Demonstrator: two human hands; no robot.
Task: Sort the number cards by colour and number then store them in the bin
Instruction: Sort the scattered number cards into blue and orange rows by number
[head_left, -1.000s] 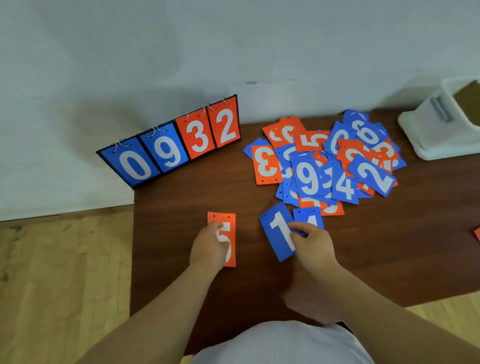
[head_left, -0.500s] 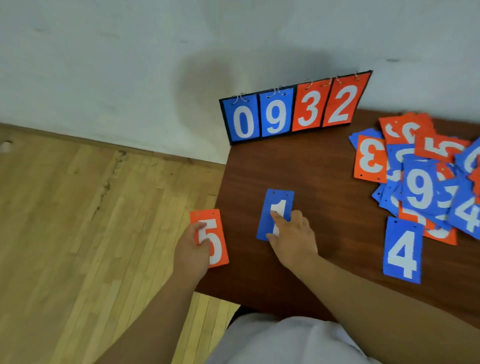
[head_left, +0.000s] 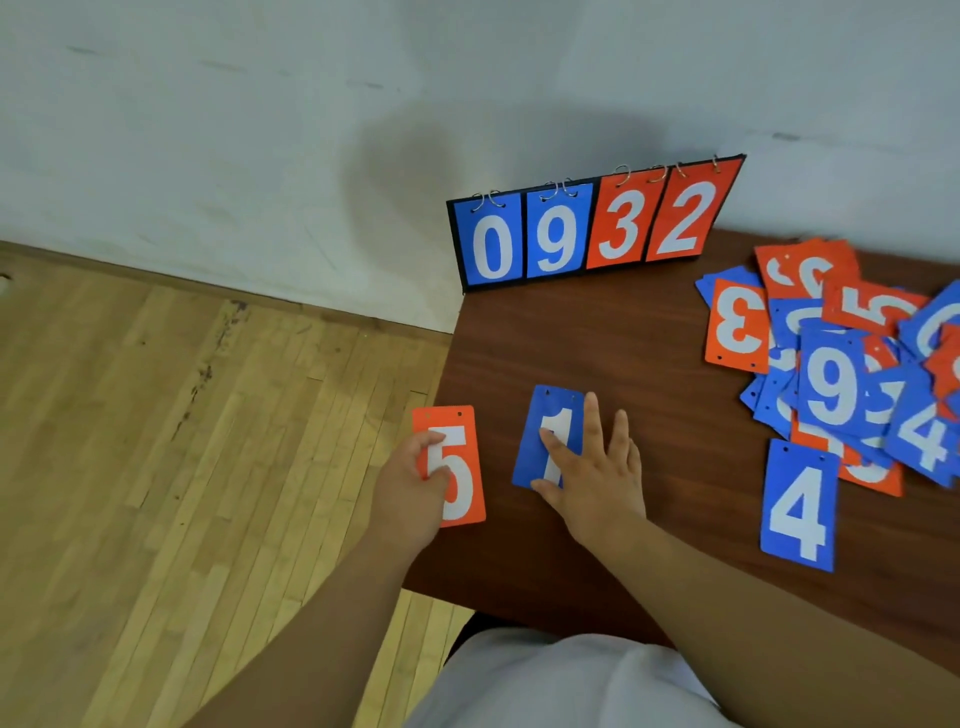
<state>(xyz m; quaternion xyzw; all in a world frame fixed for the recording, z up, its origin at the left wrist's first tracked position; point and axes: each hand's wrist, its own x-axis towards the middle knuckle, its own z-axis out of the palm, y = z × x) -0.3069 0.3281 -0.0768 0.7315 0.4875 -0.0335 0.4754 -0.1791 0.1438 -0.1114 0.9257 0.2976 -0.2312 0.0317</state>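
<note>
Since half a second ago the right hand (head_left: 597, 478) has flattened, straight fingers pressing the blue 1 card (head_left: 540, 415) near the table's (head_left: 649, 338) left edge, while the left hand (head_left: 410, 488) pinches the orange 5 card (head_left: 465, 467) partly overhanging that edge; best to start separate colour stacks here, well apart from the mixed pile (head_left: 841, 384), with the bin out of view.

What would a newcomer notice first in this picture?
The scoreboard reading 0932 stands at the table's far edge. A jumbled pile of blue and orange cards lies at the right. Nearer, the left hand holds an orange 5; the right hand presses a blue 1.
</note>
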